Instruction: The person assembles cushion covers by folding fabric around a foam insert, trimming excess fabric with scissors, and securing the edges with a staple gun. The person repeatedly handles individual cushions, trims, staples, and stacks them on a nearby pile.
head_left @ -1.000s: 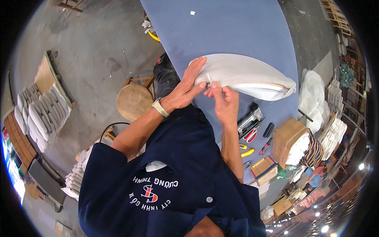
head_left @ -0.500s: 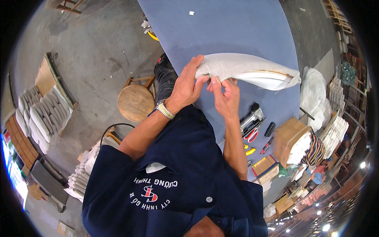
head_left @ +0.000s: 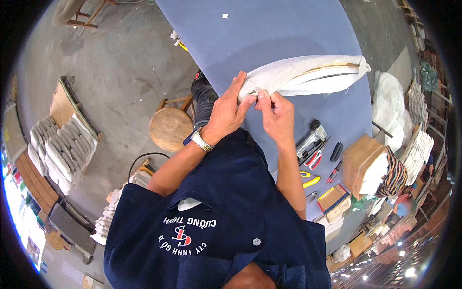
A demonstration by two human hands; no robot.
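A long, curved padded piece in off-white fabric [head_left: 276, 72] is held over the blue-grey table [head_left: 269, 29], its tapered end pointing right. Along its length the cover gapes, showing a strip of wood and white padding. My left hand [head_left: 226, 110] grips the left end, its fingers lying along the outer side and its thumb pressing near the fabric edge. Right beside that thumb, my right hand [head_left: 278, 115] pinches the gathered edge of the cover between thumb and bent forefinger. A loose thread shows near the left fingertips.
On the table's right lie a staple gun [head_left: 312, 137], red-handled scissors [head_left: 315, 159], red-and-black pliers [head_left: 334, 172] and a yellow cutter [head_left: 312, 182]. A cardboard box [head_left: 358, 161] stands beyond them. Left on the floor are a round wooden stool [head_left: 171, 129] and stacked pale pads [head_left: 60, 154].
The padded piece has tilted, its right end rising slightly, and the gap with the wood strip shows more. Both hands keep hold of its left end.
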